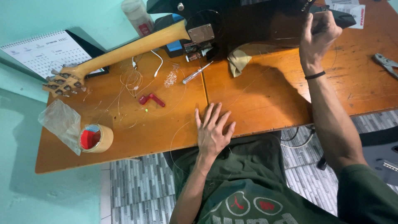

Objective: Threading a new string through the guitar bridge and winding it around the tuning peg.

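A black electric guitar (248, 20) lies face down across the far side of the orange wooden table (137, 132), its pale neck (132, 47) running left to the headstock (62, 81). My right hand (317, 35) is at the guitar's right end with its fingers closed, pinching a thin string (286, 39) that trails over the table. My left hand (213, 130) rests flat on the table's near edge, fingers spread, holding nothing. A small screwdriver (197, 73) lies beside the guitar body.
A tape roll (96, 138) and a clear plastic bag (62, 122) sit at the left. Coiled strings (132, 79), a red tool (151, 99), a folded cloth (239, 62), a white bottle (137, 15), a calendar (45, 52) and pliers (385, 63) lie around.
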